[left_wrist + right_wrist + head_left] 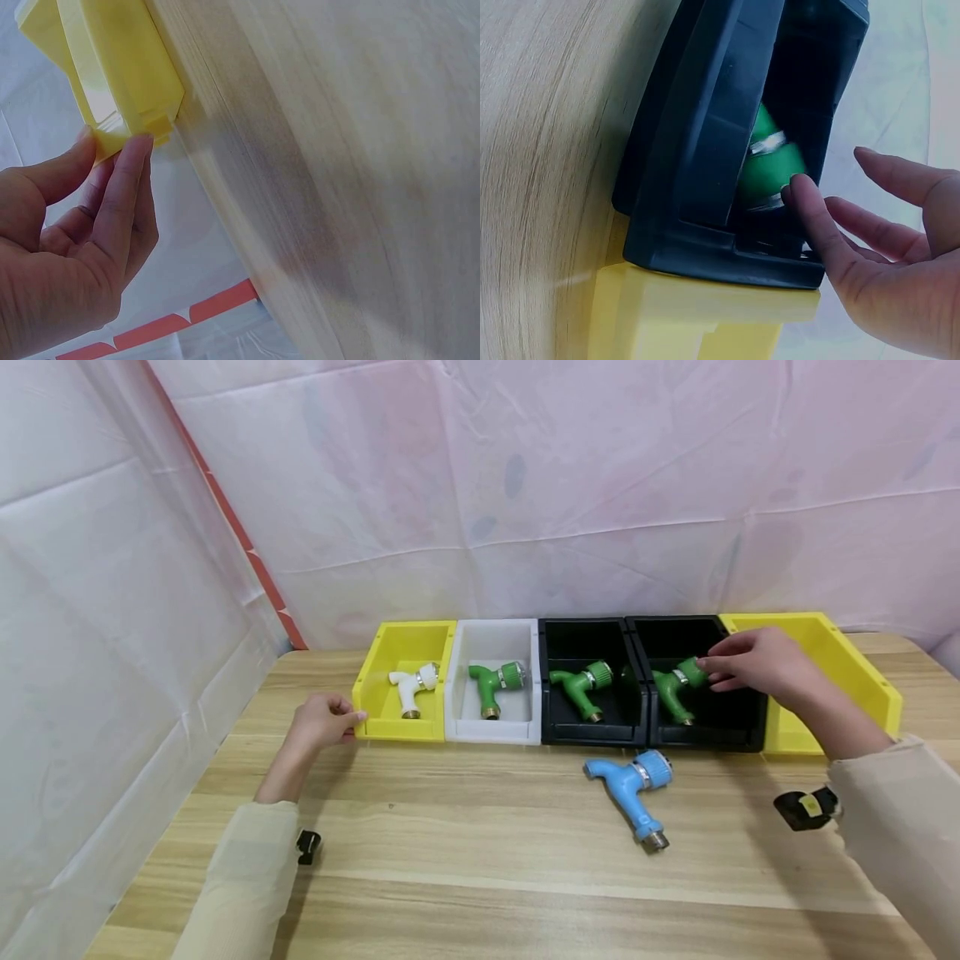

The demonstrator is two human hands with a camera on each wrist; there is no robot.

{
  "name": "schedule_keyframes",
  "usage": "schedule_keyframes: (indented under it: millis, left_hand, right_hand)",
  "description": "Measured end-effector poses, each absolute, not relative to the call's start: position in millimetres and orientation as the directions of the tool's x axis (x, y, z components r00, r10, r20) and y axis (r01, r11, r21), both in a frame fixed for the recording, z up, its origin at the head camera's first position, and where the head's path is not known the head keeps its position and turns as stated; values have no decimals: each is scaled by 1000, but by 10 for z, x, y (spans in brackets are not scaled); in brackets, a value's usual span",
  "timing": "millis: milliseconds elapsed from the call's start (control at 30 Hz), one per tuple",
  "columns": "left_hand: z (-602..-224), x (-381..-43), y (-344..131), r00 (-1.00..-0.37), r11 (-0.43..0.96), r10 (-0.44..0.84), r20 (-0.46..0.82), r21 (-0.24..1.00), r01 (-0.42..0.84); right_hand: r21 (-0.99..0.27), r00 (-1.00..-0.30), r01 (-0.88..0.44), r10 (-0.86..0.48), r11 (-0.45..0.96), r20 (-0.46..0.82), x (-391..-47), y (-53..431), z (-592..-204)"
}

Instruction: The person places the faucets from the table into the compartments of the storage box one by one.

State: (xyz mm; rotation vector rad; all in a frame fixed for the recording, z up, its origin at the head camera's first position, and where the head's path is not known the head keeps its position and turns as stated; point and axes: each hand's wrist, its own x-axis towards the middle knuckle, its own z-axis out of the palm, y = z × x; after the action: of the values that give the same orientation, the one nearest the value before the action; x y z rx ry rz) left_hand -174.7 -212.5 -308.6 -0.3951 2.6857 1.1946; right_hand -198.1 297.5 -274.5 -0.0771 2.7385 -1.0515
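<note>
My left hand point(321, 722) pinches the front corner of the leftmost yellow bin point(401, 729) between thumb and fingers; the left wrist view shows its edge point(129, 105) held there. A white tap point(409, 687) lies in that bin. My right hand point(768, 664) is over the right-hand black bin point(726, 739), beside a green tap point(672, 690) lying inside. In the right wrist view a fingertip is at the tap's green handle point(772, 176), while the thumb stands apart from it. A light blue tap point(632, 789) lies on the table in front of the black bins.
Between the two hands stand a white bin point(492, 733) and another black bin point(592, 735), each with a green tap inside. A larger yellow bin point(862, 681) closes the row at the right. Behind the wooden table point(450, 843) hangs a pale sheet point(585, 485).
</note>
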Motion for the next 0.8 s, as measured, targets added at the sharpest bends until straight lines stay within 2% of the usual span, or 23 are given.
schedule_keyframes:
  millis: [800]
  left_hand:
    - [-3061,-1727,-2129,-951,646,-155,-267,701,-303]
  right_hand:
    - [-754,-979,52,-117,655,-169,-1880,3010,-2706]
